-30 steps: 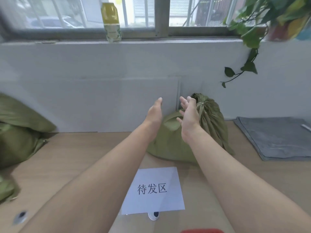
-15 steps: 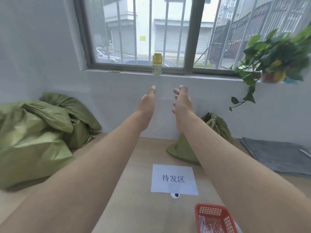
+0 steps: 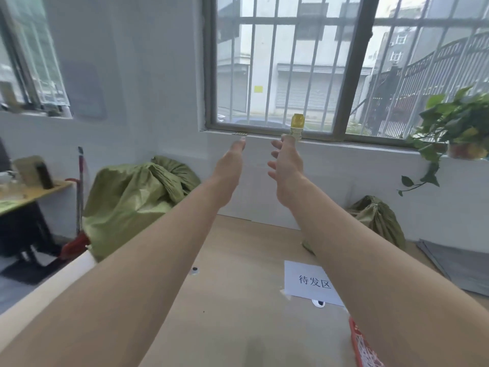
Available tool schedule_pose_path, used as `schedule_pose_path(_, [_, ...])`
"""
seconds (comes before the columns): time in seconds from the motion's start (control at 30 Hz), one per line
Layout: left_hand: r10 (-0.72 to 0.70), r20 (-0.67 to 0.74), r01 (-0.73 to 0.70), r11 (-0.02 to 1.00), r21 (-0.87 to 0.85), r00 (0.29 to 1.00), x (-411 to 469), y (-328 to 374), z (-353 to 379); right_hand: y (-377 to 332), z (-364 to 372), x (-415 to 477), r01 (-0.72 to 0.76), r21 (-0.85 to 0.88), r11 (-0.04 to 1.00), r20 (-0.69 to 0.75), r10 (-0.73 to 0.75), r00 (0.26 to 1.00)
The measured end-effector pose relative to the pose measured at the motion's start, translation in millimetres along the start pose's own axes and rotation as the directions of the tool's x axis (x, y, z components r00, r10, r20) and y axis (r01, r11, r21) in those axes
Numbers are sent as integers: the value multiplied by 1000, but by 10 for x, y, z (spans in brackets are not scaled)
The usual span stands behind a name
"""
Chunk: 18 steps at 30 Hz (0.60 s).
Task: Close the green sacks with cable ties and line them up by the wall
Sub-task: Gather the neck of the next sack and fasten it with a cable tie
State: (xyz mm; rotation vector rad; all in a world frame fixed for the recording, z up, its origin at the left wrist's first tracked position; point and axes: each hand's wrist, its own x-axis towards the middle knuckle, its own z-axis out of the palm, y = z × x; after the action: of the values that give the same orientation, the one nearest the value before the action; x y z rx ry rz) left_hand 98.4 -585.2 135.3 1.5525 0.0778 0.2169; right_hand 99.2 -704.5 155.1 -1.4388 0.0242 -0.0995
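One green sack (image 3: 375,221), its neck tied, leans against the white wall at the right, partly behind my right forearm. A heap of untied green sacks (image 3: 137,200) lies at the table's left end by the wall. My left hand (image 3: 230,165) and my right hand (image 3: 285,165) are both raised in the air in front of the wall, side by side, fingers relaxed and holding nothing. A red basket (image 3: 362,348) of white cable ties shows at the lower right edge.
A white paper label (image 3: 307,282) lies on the wooden table (image 3: 238,300). A grey cloth (image 3: 460,268) lies at the right. On the windowsill stand a yellow-capped bottle (image 3: 297,125) and a potted plant (image 3: 455,133). A desk (image 3: 29,192) and a broom stand at the left.
My view has swung up and to the left, bringing the sack heap and the desk into sight. Both hands drew back from the tied sack and stay raised and empty.
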Motion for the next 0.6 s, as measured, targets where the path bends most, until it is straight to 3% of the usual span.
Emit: schedule_pose_path(0.6, [-44, -268, 52, 998, 25, 963, -588, -205, -1255, 577, 1134, -427, -74, 0, 997, 260, 72, 963])
